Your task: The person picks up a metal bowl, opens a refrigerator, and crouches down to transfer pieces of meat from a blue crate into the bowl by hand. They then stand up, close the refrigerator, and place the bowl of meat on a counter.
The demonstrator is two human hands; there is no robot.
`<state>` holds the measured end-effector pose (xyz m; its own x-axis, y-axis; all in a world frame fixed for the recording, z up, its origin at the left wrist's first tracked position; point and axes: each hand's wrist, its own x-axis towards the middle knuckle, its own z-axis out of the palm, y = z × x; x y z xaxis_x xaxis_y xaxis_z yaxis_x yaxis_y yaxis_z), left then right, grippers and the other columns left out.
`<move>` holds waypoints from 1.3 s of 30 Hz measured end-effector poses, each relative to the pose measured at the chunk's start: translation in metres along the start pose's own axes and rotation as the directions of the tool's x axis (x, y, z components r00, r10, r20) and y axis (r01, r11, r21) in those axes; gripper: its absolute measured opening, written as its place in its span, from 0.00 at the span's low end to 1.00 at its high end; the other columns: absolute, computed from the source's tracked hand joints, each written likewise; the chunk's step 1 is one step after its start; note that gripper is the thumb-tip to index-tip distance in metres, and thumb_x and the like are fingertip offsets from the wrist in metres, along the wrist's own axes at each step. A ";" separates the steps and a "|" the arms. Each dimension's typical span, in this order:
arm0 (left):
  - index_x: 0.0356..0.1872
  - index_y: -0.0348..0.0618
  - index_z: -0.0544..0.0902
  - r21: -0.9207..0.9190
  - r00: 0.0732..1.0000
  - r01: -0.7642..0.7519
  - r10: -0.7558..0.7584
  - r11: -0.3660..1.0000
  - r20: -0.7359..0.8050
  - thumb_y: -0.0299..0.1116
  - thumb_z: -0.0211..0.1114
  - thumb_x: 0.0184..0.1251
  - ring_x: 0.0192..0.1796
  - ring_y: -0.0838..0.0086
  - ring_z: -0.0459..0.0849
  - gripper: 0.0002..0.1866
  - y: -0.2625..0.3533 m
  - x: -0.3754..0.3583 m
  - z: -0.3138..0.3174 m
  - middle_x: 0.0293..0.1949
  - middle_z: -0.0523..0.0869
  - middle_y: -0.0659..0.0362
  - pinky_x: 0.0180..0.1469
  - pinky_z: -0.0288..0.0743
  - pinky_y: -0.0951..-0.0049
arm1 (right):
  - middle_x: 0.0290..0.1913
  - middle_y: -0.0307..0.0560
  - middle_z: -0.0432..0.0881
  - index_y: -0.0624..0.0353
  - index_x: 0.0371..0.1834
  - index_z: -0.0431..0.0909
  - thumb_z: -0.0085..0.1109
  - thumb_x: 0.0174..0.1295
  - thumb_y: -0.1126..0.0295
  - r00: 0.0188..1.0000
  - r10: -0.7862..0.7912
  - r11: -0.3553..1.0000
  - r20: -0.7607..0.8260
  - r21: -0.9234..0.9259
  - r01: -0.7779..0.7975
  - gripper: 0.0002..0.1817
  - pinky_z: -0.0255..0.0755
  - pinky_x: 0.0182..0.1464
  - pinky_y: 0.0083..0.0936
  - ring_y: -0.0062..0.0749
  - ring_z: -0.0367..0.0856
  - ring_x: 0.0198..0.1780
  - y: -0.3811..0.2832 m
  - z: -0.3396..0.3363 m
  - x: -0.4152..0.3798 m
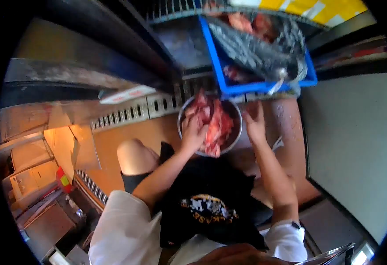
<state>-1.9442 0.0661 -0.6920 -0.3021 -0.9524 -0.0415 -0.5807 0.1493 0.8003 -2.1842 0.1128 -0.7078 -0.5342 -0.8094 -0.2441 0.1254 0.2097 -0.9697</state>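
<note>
A round metal bowl [240, 132] heaped with red raw meat [220, 126] stands in front of me, low by the floor. My left hand [194, 134] is in the bowl at its left side, fingers curled onto a piece of the meat. Just outside the right rim is my right hand [255, 123], empty, with thumb and fingers apart. Beyond the bowl, a blue plastic crate [222, 84] holds a dark plastic bag [264, 51] and more raw meat [242, 22].
A slotted metal drain grate [123, 115] runs across the floor behind the bowl. Over the crate is a wire shelf [176, 17] with a yellow package [326, 11]. A large pale panel [356, 141] stands close on the right. Boxes [30, 176] sit at the far left.
</note>
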 end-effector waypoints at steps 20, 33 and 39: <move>0.61 0.39 0.73 -0.486 0.603 0.709 -0.797 0.511 0.042 0.28 0.60 0.67 0.46 0.69 0.82 0.21 -0.168 -0.008 0.026 0.50 0.82 0.54 0.46 0.76 0.70 | 0.56 0.56 0.79 0.60 0.57 0.78 0.58 0.61 0.55 0.728 0.434 0.044 -0.530 -0.795 -0.605 0.26 0.68 0.62 0.45 0.48 0.77 0.60 0.198 -0.203 -0.040; 0.42 0.40 0.79 0.105 0.908 0.411 -0.417 0.905 0.039 0.26 0.59 0.55 0.38 0.53 0.83 0.12 -0.191 0.004 0.010 0.35 0.84 0.46 0.42 0.76 0.57 | 0.30 0.54 0.83 0.65 0.35 0.82 0.49 0.59 0.69 0.915 0.375 0.705 0.151 -0.687 -0.175 0.12 0.75 0.35 0.38 0.40 0.81 0.31 0.195 -0.091 0.021; 0.47 0.43 0.79 0.207 0.793 0.573 -0.600 0.793 0.102 0.29 0.60 0.56 0.49 0.48 0.84 0.15 -0.156 0.009 0.005 0.42 0.86 0.43 0.53 0.75 0.56 | 0.50 0.62 0.84 0.58 0.59 0.76 0.55 0.64 0.54 0.957 0.278 0.831 -0.085 -0.477 -0.284 0.25 0.74 0.54 0.40 0.54 0.82 0.53 0.182 -0.026 0.011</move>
<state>-1.8604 0.0359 -0.8200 0.0317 -0.8179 -0.5745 -0.7901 -0.3726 0.4868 -2.1889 0.1561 -0.8868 -0.5472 -0.6692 -0.5027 -0.1428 0.6664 -0.7318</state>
